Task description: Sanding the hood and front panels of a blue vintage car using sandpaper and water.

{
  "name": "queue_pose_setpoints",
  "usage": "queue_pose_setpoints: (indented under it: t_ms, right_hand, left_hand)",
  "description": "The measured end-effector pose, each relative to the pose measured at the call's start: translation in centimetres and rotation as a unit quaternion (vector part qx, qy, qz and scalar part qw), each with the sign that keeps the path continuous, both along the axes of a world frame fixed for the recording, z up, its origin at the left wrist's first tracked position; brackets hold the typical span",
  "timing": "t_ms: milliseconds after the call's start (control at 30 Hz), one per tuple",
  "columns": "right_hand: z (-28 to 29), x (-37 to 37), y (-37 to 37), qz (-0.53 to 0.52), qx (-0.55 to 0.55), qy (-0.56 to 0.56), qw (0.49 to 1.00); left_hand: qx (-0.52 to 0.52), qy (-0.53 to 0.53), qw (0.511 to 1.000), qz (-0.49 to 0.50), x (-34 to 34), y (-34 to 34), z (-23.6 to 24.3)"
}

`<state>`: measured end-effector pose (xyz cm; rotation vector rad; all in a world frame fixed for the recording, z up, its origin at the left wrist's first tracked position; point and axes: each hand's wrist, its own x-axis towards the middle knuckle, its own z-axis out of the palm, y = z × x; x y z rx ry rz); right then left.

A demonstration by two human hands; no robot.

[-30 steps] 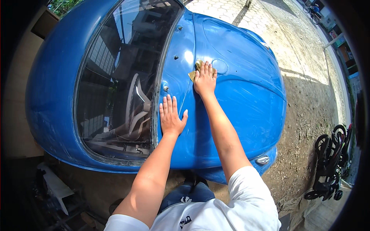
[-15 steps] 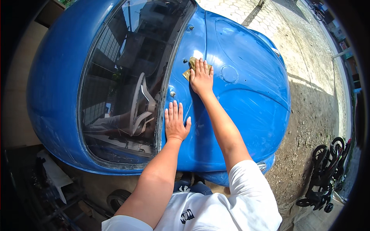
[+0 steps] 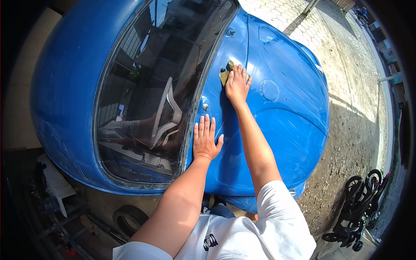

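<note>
A blue rounded car (image 3: 286, 138) lies beneath both hands. My left hand (image 3: 207, 141) rests flat and open on the panel beside the dark windscreen (image 3: 143, 108), just below a metal fitting (image 3: 206, 106). Farther up, my right hand (image 3: 237, 86) presses a crumpled olive-yellow cloth or sheet (image 3: 224, 77) onto the panel, its fingers over it, next to a small black fitting (image 3: 222, 69) and left of a round raised outline (image 3: 270, 90). A steering wheel (image 3: 162, 110) shows through the glass.
Paving (image 3: 277, 11) and dirt ground (image 3: 342, 143) border the car. A folded black wheeled frame (image 3: 355, 208) stands at lower right. A tyre (image 3: 130, 219) and metal clutter (image 3: 60, 186) sit at lower left. A post (image 3: 311, 6) and distant bikes (image 3: 360, 15) appear at the top.
My right hand has slid the cloth toward the windscreen, closer to the black fitting. My left hand keeps its place on the panel. The view has shifted, so the car appears farther right.
</note>
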<state>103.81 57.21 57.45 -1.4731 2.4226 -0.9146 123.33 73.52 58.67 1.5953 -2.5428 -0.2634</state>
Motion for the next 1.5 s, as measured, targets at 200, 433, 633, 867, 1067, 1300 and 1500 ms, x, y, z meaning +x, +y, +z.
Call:
queue_pose_setpoints:
  t_ms: [200, 433, 633, 867, 1067, 1300, 1500]
  right_hand:
    - [2.6, 3.4, -3.2, 0.137, 0.043, 0.183, 0.973]
    - [3.6, 4.7, -2.0, 0.152, 0.039, 0.337, 0.928]
    - [2.3, 6.0, 2.7, 0.204, -0.02, 0.225, 0.952]
    - [3.2, 2.2, 0.7, 0.197, -0.047, 0.294, 0.934]
    - [3.8, 3.4, -3.3, 0.123, 0.04, 0.281, 0.951]
    - [1.9, 2.8, 0.3, 0.232, -0.066, 0.257, 0.936]
    - [2.1, 1.8, 8.7, 0.373, -0.051, 0.16, 0.913]
  left_hand:
    - [0.017, 0.025, 1.0, -0.007, 0.1, -0.1, 0.3]
    - [0.002, 0.035, 0.999, -0.011, -0.3, 0.0, 0.3]
    - [-0.005, 0.027, 1.0, -0.004, 0.1, -0.2, 0.5]
    - [-0.015, 0.03, 0.999, -0.01, -0.6, 0.0, 0.4]
    - [-0.006, 0.028, 1.0, -0.005, -0.7, 0.0, 0.6]
    - [-0.018, 0.042, 0.999, -0.006, 0.0, 0.0, 0.2]
    - [-0.02, 0.03, 0.999, -0.004, 0.1, 0.0, 0.0]
